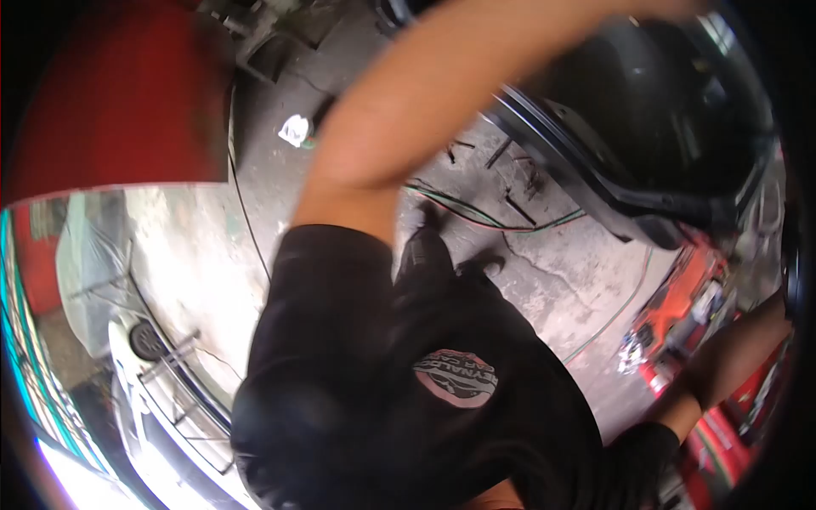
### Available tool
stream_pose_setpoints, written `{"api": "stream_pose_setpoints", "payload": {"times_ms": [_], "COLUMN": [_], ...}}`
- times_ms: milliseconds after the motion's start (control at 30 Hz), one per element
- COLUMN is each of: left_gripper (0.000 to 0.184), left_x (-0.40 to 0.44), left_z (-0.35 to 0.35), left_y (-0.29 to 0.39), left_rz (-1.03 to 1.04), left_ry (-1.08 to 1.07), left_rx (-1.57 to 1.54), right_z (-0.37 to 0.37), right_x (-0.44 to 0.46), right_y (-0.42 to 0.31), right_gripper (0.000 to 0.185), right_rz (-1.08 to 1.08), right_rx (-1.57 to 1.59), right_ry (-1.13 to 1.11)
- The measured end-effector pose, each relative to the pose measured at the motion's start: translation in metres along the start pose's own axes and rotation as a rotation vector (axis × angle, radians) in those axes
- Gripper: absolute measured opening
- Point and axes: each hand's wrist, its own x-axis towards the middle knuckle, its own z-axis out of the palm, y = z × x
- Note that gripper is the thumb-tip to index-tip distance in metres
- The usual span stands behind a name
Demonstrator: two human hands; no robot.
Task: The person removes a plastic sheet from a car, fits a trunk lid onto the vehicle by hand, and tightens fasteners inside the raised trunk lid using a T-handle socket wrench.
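My left arm reaches up across the view toward the upper right. My left hand is blurred and cut off at the top edge, so its fingers do not show. Below it is a dark glossy car body part with a broad dark surface inside its frame. My right arm stretches out at the lower right. My right hand is in shadow at the edge of the view, close to a dark curved edge. Its fingers are hidden, and I cannot tell whether either hand holds anything.
A red panel fills the upper left. Green and red hoses cross the concrete floor near my feet, among dark scraps. A white bag-like item lies ahead. Red and orange items stand right; a white car is lower left.
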Motion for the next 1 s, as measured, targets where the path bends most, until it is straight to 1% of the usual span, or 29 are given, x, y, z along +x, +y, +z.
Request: {"api": "stream_pose_setpoints", "payload": {"times_ms": [100,167,200,233,267,300,333,367,400,433,467,500,533,567,633,700,767,833,900,967,1000], "left_gripper": [0.044,0.046,0.047,0.05,0.051,0.046,0.042,0.037,0.034,0.026,0.022,0.022,0.028,0.029,0.031,0.029,0.033,0.033,0.037,0.041,0.041], "left_x": [-0.045,-0.107,-0.149,-0.21,-0.276,-0.357,-0.457,-0.508,-0.593,-0.649,-0.741,-0.763,-0.763,-0.838,-0.939,-1.005,-1.031,-1.055,-1.096,-1.141,-1.168], "left_z": [0.009,0.005,-0.002,-0.011,-0.014,-0.008,0.01,-0.015,-0.013,-0.034,-0.02,-0.05,-0.085,-0.082,-0.089,-0.096,-0.09,-0.072,-0.056,-0.043,-0.035], "left_y": [0.014,0.015,0.013,0.014,0.011,0.007,0.013,-0.007,-0.009,-0.02,-0.015,-0.053,-0.087,-0.092,-0.118,-0.155,-0.196,-0.241,-0.267,-0.282,-0.29], "left_rz": [-0.092,-0.157,-0.221,-0.352,-0.477,-0.646,-0.8,-1.178,-1.27,-1.141,-1.308,-1.606,-1.786,-1.961,-1.944,-1.843,-1.709,-1.633,-1.505,-1.356,-1.299], "left_ry": [0.12,0.108,0.049,-0.068,-0.311,-0.511,-0.708,-0.874,-0.844,-0.628,-0.944,-1.004,-1.0,-1.009,-1.151,-1.133,-1.221,-1.404,-1.442,-1.413,-1.457], "left_rx": [-0.178,-0.341,-0.448,-0.58,-0.72,-0.853,-0.828,-0.894,-0.808,-0.494,-0.292,-0.348,-0.245,-0.172,-0.071,-0.111,-0.012,0.046,0.113,0.229,0.26], "right_z": [0.009,0.013,0.012,0.012,0.015,0.018,0.022,0.007,-0.009,-0.003,0.023,0.056,0.088,0.125,0.208,0.294,0.381,0.464,0.545,0.622,0.655], "right_x": [0.022,0.041,0.046,0.048,0.046,0.046,0.049,0.054,0.06,0.055,0.046,0.032,0.014,-0.004,-0.044,-0.086,-0.128,-0.169,-0.202,-0.231,-0.242], "right_y": [-0.03,-0.057,-0.08,-0.109,-0.143,-0.171,-0.196,-0.174,-0.15,-0.163,-0.182,-0.202,-0.215,-0.225,-0.24,-0.246,-0.248,-0.244,-0.237,-0.228,-0.224], "right_gripper": [0.063,0.065,0.066,0.067,0.068,0.069,0.07,0.066,0.065,0.064,0.064,0.063,0.063,0.062,0.061,0.06,0.059,0.058,0.058,0.057,0.056], "right_rz": [-0.131,-0.229,-0.283,-0.331,-0.381,-0.413,-0.441,-0.447,-0.452,-0.463,-0.468,-0.456,-0.434,-0.404,-0.345,-0.279,-0.216,-0.168,-0.136,-0.113,-0.105], "right_rx": [-0.17,-0.303,-0.394,-0.495,-0.612,-0.681,-0.717,-0.607,-0.496,-0.477,-0.489,-0.496,-0.498,-0.488,-0.454,-0.409,-0.372,-0.346,-0.318,-0.285,-0.278], "right_ry": [-0.007,-0.002,0.01,0.029,0.052,0.067,0.069,0.045,0.021,-0.004,-0.046,-0.11,-0.178,-0.251,-0.432,-0.596,-0.76,-0.898,-1.021,-1.125,-1.162]}}
